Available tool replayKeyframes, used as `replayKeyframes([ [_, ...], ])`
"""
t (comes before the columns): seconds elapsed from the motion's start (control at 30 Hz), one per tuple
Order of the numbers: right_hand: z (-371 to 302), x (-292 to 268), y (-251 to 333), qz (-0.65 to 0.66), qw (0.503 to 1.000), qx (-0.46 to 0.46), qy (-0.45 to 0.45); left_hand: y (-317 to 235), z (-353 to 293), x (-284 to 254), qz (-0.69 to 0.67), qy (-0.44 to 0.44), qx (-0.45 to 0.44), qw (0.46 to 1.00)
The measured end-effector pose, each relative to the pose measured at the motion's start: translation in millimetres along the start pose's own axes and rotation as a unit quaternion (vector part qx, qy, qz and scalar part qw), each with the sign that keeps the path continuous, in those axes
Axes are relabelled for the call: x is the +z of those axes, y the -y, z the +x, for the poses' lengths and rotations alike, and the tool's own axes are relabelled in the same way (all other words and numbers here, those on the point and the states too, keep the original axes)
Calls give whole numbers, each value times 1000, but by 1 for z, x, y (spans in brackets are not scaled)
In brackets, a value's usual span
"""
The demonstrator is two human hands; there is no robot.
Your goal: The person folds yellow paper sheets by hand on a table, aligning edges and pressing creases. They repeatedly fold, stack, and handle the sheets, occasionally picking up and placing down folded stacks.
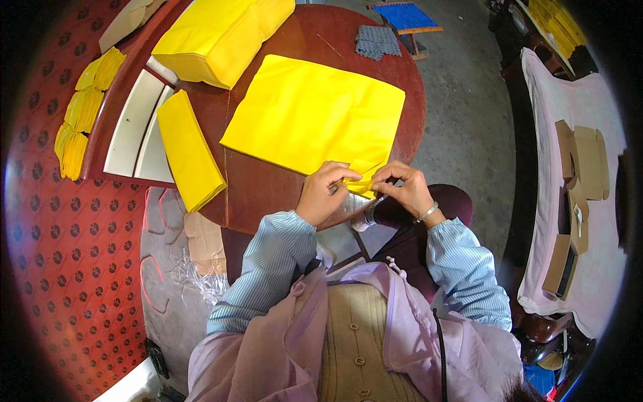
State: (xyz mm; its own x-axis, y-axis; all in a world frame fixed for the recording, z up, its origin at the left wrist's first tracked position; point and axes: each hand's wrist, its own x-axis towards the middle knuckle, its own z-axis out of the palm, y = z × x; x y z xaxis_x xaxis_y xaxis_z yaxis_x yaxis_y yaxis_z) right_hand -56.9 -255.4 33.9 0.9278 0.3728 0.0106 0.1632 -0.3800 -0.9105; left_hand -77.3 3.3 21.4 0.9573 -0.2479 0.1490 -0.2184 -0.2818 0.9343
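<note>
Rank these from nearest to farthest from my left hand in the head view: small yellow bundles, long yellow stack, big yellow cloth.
1. Big yellow cloth: at your left hand, on the table.
2. Long yellow stack: left of the cloth.
3. Small yellow bundles: far left, past that stack.

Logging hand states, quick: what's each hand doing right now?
Left hand: closed, fingers pinching the large yellow sheet near its closest corner.
Right hand: closed, thumb and fingers pinching that same corner.
</note>
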Motion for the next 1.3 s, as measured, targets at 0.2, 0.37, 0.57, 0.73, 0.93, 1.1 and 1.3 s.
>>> replayKeyframes([
  [0.2, 0, 3, 3, 2, 1000, 6, -8, -1, 0, 9, 43, -40, 21, 998],
  [0.37, -4, 5, 6, -28, 999, -17, -31, 0, 1, 16, 16, -74, 16, 997],
  [0.57, -4, 5, 7, -66, 995, -68, -30, -2, -1, 15, -43, -76, -51, 995],
  [0.73, -4, 6, 5, -40, 999, -13, -24, 4, 0, 10, -11, -49, -20, 999],
  [0.93, -2, 9, 0, -20, 999, -1, -33, 0, -2, 7, 62, -50, 74, 994],
  [1.1, -3, 11, 0, 23, 999, 2, -40, -3, 0, 13, 88, -63, 76, 991],
  [1.3, -6, 10, 5, -38, 998, -37, -34, 2, -3, 20, -33, -88, -35, 995],
])
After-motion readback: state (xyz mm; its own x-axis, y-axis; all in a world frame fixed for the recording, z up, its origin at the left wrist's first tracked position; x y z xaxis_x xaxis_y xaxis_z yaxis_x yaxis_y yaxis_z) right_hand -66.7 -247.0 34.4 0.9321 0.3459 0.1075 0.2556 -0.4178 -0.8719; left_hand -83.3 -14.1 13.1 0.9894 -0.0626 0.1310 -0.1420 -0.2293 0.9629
